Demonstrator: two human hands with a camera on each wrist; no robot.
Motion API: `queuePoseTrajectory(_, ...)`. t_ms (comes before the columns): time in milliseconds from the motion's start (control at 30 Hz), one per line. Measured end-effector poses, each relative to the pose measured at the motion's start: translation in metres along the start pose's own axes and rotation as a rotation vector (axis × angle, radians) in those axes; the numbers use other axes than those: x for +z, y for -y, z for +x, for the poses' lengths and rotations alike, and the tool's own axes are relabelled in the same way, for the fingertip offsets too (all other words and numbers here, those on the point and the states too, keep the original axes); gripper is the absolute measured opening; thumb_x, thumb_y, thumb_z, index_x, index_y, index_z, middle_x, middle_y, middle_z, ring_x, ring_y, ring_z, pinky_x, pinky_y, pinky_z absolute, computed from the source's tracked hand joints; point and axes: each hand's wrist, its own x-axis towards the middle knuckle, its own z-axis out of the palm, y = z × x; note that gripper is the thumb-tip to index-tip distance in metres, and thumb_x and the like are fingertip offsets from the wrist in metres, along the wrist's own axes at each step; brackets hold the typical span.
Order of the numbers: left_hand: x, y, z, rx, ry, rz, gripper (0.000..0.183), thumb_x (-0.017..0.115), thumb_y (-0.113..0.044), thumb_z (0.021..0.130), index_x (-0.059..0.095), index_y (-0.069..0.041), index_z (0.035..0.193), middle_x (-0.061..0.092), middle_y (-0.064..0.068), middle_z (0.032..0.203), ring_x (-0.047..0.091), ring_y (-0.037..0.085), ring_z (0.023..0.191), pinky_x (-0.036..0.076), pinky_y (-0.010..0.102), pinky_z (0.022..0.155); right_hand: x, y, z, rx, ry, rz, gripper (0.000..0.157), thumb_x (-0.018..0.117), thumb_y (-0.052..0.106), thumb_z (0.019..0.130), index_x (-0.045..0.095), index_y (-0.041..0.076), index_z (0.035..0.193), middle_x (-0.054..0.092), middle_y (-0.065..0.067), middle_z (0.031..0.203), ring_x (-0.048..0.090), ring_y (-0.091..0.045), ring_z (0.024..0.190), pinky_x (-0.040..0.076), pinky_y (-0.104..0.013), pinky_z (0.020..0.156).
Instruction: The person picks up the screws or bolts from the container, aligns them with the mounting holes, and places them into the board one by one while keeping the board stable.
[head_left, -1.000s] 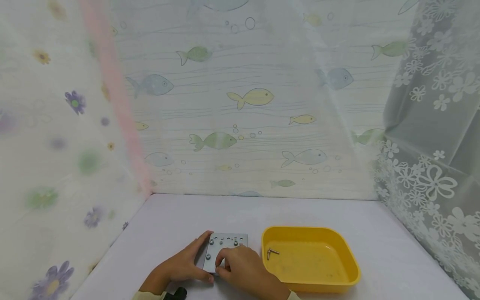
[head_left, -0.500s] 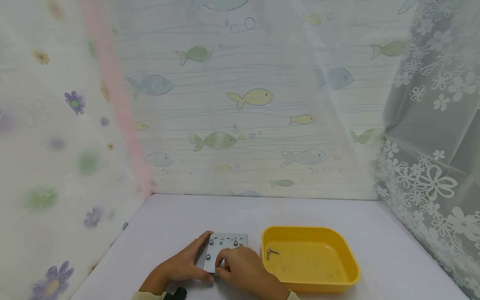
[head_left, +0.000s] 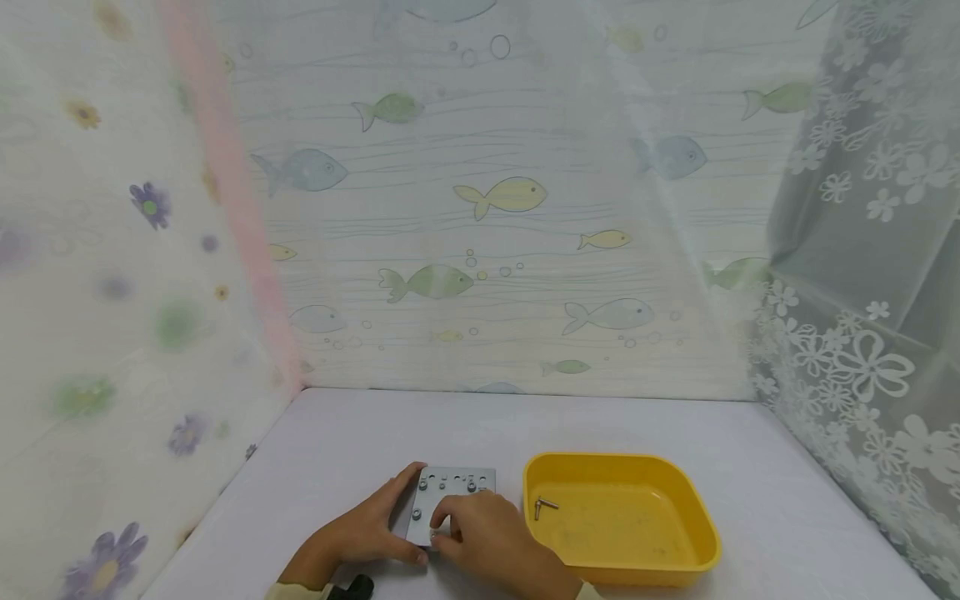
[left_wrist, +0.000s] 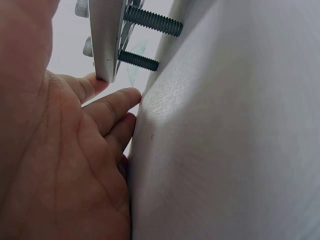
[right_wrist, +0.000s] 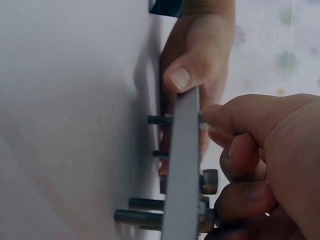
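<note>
A silver metal plate (head_left: 424, 527) with holes and several socket-head bolts is held just above the white table. My left hand (head_left: 367, 527) grips it by the left side, index finger at the far corner and thumb at the near edge. My right hand (head_left: 487, 533) is over the plate's near right part, hiding much of it. In the right wrist view, the right thumb and index finger pinch the head of a bolt (right_wrist: 202, 120) near the plate's end. Threaded shanks (left_wrist: 152, 21) stick out below the plate in the left wrist view.
A yellow tray (head_left: 622, 575) stands on the table right of my right hand, with a couple of small bolts (head_left: 545, 505) lying at its left side. Patterned curtains (head_left: 510, 250) enclose the table (head_left: 390, 417) at the back and both sides.
</note>
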Motion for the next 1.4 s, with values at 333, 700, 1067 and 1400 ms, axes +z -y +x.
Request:
queuePoseTrajectory(333,0.001,0.001,0.000,0.025,-0.002,-0.004,0.130,0.096,-0.049,0.063,0.019,-0.027,0.165,0.026,0.003,0.170,0.021,0.037,0.158,0.020,0.073,0.120,-0.019,0.001,-0.001,-0.042,-0.054,-0.023,0.012,0.078,0.031,0.092,0.076,0.025,0.102,0.049,0.020,0.057,0.043,0.001,0.053,0.037,-0.017,0.054)
queuePoseTrajectory(700,0.001,0.004,0.002,0.013,-0.004,0.018,0.132,0.095,-0.054,0.061,0.019,-0.030,0.165,0.024,0.004,0.171,0.020,0.038,0.159,0.019,0.072,0.121,-0.046,-0.016,0.000,-0.020,0.010,0.159,0.005,0.077,0.030,0.093,0.076,0.028,0.097,0.052,0.014,0.059,0.044,-0.002,0.050,0.036,-0.017,0.049)
queuePoseTrajectory(1067,0.002,0.004,0.003,0.002,-0.016,0.021,0.133,0.096,-0.053,0.059,0.019,-0.030,0.165,0.023,0.005,0.172,0.017,0.040,0.159,0.015,0.071,0.123,-0.068,-0.043,-0.008,-0.052,0.062,0.290,0.011,0.077,0.026,0.094,0.078,0.020,0.103,0.051,0.009,0.060,0.041,-0.003,0.050,0.035,-0.018,0.048)
queuePoseTrajectory(1400,0.003,-0.001,0.002,-0.001,-0.021,0.009,0.134,0.096,-0.052,0.058,0.020,-0.028,0.165,0.023,0.005,0.172,0.015,0.041,0.160,0.013,0.071,0.123,-0.097,-0.062,-0.019,-0.057,0.091,0.295,0.008,0.077,0.029,0.094,0.079,0.024,0.101,0.058,0.008,0.064,0.048,-0.003,0.054,0.041,-0.018,0.051)
